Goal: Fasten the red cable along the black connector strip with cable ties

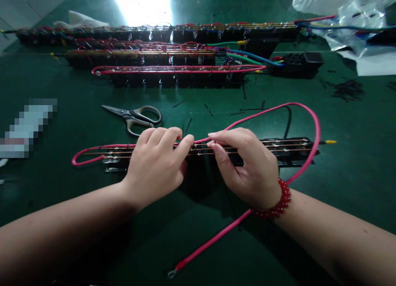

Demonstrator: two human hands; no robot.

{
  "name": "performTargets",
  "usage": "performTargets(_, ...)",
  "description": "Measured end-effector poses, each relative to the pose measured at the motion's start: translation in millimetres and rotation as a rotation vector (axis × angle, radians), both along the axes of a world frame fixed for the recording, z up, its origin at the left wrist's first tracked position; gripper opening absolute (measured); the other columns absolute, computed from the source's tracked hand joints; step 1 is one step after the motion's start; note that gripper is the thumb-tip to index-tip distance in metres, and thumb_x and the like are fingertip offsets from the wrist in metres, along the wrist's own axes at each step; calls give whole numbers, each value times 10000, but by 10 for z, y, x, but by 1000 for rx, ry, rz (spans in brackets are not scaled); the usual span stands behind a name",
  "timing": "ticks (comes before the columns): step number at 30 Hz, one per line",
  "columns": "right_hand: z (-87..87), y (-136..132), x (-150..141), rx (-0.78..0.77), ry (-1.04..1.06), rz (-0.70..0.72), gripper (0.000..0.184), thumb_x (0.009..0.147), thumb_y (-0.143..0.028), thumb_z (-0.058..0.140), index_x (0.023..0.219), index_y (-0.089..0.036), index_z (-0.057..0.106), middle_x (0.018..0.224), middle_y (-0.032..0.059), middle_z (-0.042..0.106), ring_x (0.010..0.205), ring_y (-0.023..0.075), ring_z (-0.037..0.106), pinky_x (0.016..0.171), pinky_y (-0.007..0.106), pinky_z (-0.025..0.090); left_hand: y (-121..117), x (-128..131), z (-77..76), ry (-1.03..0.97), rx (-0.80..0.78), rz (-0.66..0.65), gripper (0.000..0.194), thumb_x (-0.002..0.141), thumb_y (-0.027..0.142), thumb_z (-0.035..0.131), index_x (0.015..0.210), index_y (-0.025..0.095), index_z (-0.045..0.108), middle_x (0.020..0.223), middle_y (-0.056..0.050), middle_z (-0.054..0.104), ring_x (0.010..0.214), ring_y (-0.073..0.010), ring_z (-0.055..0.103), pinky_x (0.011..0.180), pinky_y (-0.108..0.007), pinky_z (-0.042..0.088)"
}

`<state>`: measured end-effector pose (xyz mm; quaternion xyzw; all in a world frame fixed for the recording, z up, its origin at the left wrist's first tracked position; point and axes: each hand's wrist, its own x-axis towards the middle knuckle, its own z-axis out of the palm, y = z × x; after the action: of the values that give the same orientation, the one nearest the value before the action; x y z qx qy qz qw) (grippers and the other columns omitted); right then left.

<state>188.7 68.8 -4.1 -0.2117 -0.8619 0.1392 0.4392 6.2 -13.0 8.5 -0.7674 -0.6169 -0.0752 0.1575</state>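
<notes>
A long black assembly with thin copper rods (281, 146) lies crosswise in front of me. A pinkish-red cable (317, 129) runs along its far edge, bends round at the left end and makes a wide loop on the right. The cable's free end, with a metal ring terminal (172, 273), rests on the table near me. My left hand (156, 158) is closed over the assembly and the cable, fingers curled past the far edge. Thumb and forefinger of my right hand (247, 166) pinch together just beside the cable; what they hold is too small to make out.
Scissors (133, 115) lie just beyond my left hand. Farther back stand several similar wired assemblies (179, 69). Black cable ties (343, 89) are piled at the right, with loose ones scattered nearer. Clear plastic bags (355, 18) occupy the far right corner of the green table (62, 170).
</notes>
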Motion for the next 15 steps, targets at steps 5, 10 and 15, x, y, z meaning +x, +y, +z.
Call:
performTargets(5,110,-5,1,-66,35,126,212,891,-87,595,1050,-225,621,950,15,739,856,152,694,796,296,561,-4,-8,-42,-134,53,-207,379,850,199,539,1225,148,568,1184,-140,614,1049,-295,574,895,-456,476)
performTargets(10,175,-24,14,-108,9,230,226,889,-76,580,1015,-248,657,961,-6,755,891,146,718,814,271,586,46,-25,-115,-224,-63,-222,439,946,301,496,1342,112,496,1198,-127,647,1086,-278,587,868,-421,506)
performTargets(15,215,-17,38,-90,-39,275,191,885,-86,593,1003,-221,659,995,13,766,931,143,720,832,257,594,48,-23,-65,-219,-80,-191,372,948,369,493,1211,121,581,1079,-106,684,958,-282,620,780,-423,506)
